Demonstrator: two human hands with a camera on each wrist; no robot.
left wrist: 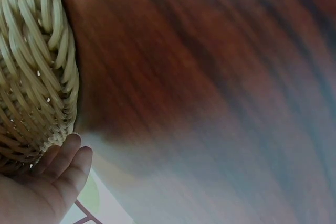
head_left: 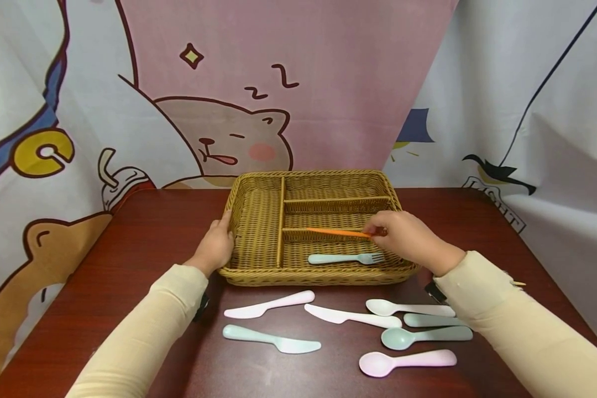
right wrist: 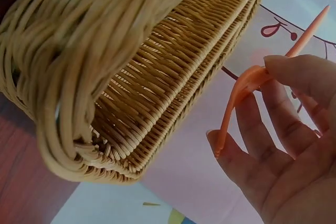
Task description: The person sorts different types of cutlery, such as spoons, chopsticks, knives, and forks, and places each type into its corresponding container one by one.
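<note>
A woven basket (head_left: 318, 276) with dividers stands at the table's back edge. My right hand (head_left: 403, 235) pinches an orange fork (head_left: 335, 231) over the right-hand compartments. In the right wrist view, the fork's curved end (right wrist: 231, 111) lies across my fingers and its handle points away past the thumb. A pale green fork (head_left: 335, 258) lies in the front right compartment, tines to the right. At the basket's left side, my left hand (head_left: 215, 246) rests against the rim. The left wrist view shows its relaxed fingers (left wrist: 71, 169) along the outer wall; its thumb is hidden there.
Before the basket lie a pink knife (head_left: 278, 303), a white knife (head_left: 353, 317) and a green knife (head_left: 273, 339). To their right are a white spoon (head_left: 410, 308), a green spoon (head_left: 428, 335), a pink spoon (head_left: 408, 362) and a sleeve-covered green utensil (head_left: 430, 320). A printed curtain (head_left: 343, 110) hangs behind.
</note>
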